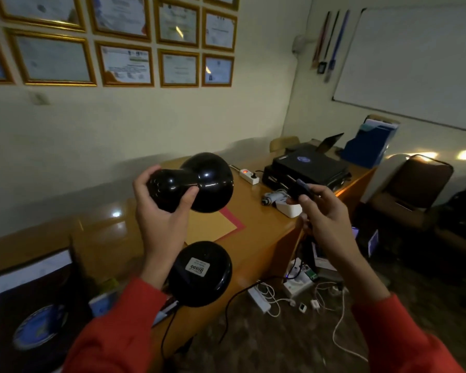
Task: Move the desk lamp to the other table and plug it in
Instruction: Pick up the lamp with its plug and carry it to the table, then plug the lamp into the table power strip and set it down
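Note:
A glossy black desk lamp point(207, 181) hangs in the air above a wooden table point(264, 219). My left hand point(162, 211) grips the narrow back of its shade. The lamp's round base point(199, 273) dangles below my wrist, its underside with a white label turned toward me. The lamp's black cord point(232, 300) trails from the base down toward the floor. My right hand point(323, 211) holds a dark plug point(303, 191) pinched in its fingers, to the right of the shade. A white power strip point(249, 175) with a red lit switch lies on the table behind the lamp.
A black printer point(307, 168), a white box point(289, 208) and a blue file holder point(369, 144) stand on the table's far end. White adapters and cables point(293, 292) litter the floor below. A chair point(414, 189) sits at right. A dark folder point(35, 327) lies near left.

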The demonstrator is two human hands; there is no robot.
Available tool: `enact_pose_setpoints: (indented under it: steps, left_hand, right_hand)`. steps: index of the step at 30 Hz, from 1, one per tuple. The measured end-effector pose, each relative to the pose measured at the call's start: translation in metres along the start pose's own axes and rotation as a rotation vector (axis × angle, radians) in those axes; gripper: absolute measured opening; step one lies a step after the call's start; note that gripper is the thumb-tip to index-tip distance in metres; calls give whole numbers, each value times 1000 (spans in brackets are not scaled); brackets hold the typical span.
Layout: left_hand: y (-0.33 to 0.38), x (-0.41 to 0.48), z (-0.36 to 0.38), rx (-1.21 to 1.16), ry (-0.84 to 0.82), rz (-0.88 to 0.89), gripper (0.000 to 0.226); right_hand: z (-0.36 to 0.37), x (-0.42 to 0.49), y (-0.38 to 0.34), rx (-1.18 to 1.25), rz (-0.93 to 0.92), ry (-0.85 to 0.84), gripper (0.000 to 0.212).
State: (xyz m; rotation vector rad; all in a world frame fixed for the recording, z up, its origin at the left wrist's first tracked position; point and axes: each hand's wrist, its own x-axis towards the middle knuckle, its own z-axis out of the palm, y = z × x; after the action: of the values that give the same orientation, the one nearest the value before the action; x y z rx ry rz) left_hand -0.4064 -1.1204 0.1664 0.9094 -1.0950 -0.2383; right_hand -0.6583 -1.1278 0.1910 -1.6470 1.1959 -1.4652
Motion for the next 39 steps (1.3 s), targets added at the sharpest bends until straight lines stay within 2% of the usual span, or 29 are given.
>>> enact_pose_setpoints:
  steps: [14,24,30,34,39]
  left_hand:
    - [-177,61,199,-6,-52,-150,61]
    - [-272,105,305,56,-49,-231,62]
    - [-321,101,355,192,1,-297,62]
    - [-350,98,381,349,39,-308,64]
    - [-380,86,414,452,154,-396,60]
  right_hand:
    - [-45,214,121,-14,33,12,19]
    - [-53,368,175,-12,-48,48,18]
    - [-51,435,228,21,-52,-20,15]
    - [-55,479,265,77,-46,-133,13]
    - [-56,531,300,188,-27,-237,15]
